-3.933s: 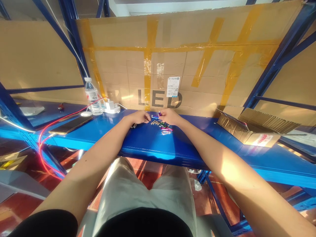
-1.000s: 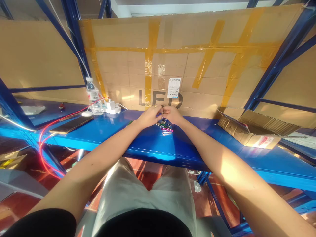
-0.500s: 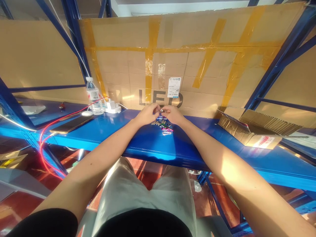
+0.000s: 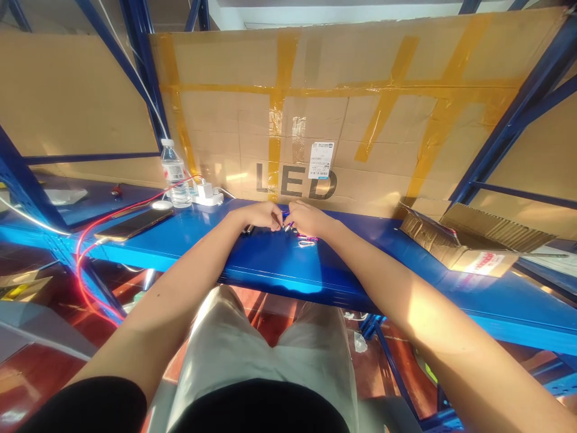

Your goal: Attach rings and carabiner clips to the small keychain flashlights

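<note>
My left hand (image 4: 264, 215) is over the blue shelf with its fingers curled down and pinched together; whatever they hold is too small to make out. Close beside it, my right hand (image 4: 306, 218) is closed too, its fingertips at a small shiny metal piece (image 4: 288, 227). In front of the right hand lies a carabiner-shaped clip (image 4: 306, 243), silvery, with pink metal pieces near it. Small dark cylindrical pieces (image 4: 247, 230) show beside my left wrist. Other small metal parts are mostly hidden under the hands.
A large taped cardboard sheet (image 4: 369, 126) stands behind the blue shelf (image 4: 270, 264). To the left are a water bottle (image 4: 175, 174), a white power adapter (image 4: 206, 193) and a phone (image 4: 135, 225) with a red cable (image 4: 117, 211). An open cardboard box (image 4: 455, 243) sits right.
Both hands have come lower, nearer the shelf, and the left has shifted left. They now cover much of the small metal parts seen before. Dark pieces by the left wrist have come into view.
</note>
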The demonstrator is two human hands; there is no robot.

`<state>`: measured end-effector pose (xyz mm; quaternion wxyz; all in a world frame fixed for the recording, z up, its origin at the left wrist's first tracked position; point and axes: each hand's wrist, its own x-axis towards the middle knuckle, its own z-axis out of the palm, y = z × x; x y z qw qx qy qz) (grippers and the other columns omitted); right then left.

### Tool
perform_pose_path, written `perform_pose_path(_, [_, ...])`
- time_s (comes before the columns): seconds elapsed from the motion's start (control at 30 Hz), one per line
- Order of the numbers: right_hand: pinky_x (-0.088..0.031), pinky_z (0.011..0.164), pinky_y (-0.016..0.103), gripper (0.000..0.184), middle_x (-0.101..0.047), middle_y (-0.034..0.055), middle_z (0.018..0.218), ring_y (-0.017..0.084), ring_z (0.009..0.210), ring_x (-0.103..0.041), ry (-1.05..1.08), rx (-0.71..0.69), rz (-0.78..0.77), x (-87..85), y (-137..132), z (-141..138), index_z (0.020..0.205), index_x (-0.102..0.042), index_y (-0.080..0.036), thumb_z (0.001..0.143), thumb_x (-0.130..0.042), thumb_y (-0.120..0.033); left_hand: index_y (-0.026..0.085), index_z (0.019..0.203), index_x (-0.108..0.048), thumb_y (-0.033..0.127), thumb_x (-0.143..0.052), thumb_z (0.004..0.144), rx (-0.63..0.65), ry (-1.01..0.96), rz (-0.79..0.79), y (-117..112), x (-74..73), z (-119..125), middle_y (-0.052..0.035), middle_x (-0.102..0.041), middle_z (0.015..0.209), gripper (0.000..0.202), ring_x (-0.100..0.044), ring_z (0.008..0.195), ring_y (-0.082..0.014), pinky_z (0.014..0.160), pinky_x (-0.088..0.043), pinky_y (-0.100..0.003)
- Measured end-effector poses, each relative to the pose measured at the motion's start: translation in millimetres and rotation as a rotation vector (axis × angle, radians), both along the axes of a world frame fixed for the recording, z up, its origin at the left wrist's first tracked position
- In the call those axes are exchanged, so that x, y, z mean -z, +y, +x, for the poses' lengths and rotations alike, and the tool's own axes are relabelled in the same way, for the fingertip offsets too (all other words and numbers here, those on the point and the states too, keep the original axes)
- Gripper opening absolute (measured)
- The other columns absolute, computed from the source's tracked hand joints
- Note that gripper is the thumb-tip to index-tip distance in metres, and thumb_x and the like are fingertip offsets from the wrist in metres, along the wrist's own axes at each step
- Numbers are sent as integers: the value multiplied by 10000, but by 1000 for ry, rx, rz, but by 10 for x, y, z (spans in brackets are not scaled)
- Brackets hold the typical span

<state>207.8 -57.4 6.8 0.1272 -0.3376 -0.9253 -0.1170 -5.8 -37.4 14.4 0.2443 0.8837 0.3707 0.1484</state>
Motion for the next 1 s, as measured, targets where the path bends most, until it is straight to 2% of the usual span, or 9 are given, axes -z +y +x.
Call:
perform_pose_path(0.1, [-334,715,334,340,-549,90,846,226,840,-483,2,-22,9,-15,-14,-12,951,-860,-243,853,-596,-51,229,837,-797,276,-745,652,3,-4,13,-6,19,44,-13,-791,825,199,-711,743,-185,683,-530,-272])
perform_pose_path(0.23, [-370,741,334,349,-582,100,857,230,855,-518,44,-24,-37,-63,2,43,969,-856,-234,853,-579,-57,230,860,-804,309,-789,636,-32,20,21,-30,22,79,-17,-799,850,237,-716,768,-198,694,-520,-274])
perform_pose_path(0.4, [-406,742,332,330,-701,120,923,246,875,-585,172,80,-115,-138,71,258,941,-846,-200,781,-619,-23,230,839,-802,299,-781,678,11,-13,52,-47,59,155,-25,-795,848,176,-713,772,-202,718,-515,-292])
perform_pose_path(0.53, [-438,726,340,242,-759,104,892,246,791,-635,269,139,-210,-142,140,396,839,-835,-197,743,-684,-33,212,792,-782,290,-754,719,50,-17,115,-10,100,207,-30,-780,821,110,-696,766,-199,706,-502,-295])
perform_pose_path(0.8, [-482,765,328,268,-794,84,1042,247,890,-688,250,148,-277,-128,130,376,980,-830,-201,814,-642,-106,189,810,-745,293,-757,732,16,-5,56,-19,82,208,-32,-764,811,130,-677,740,-178,677,-491,-275])
perform_pose_path(1.0, [-476,777,290,256,-790,76,1080,224,934,-687,218,196,-313,-180,17,358,1029,-806,-174,841,-637,-134,165,785,-727,247,-783,721,-38,-64,17,-63,73,215,-18,-702,686,118,-599,559,-135,560,-440,-260])
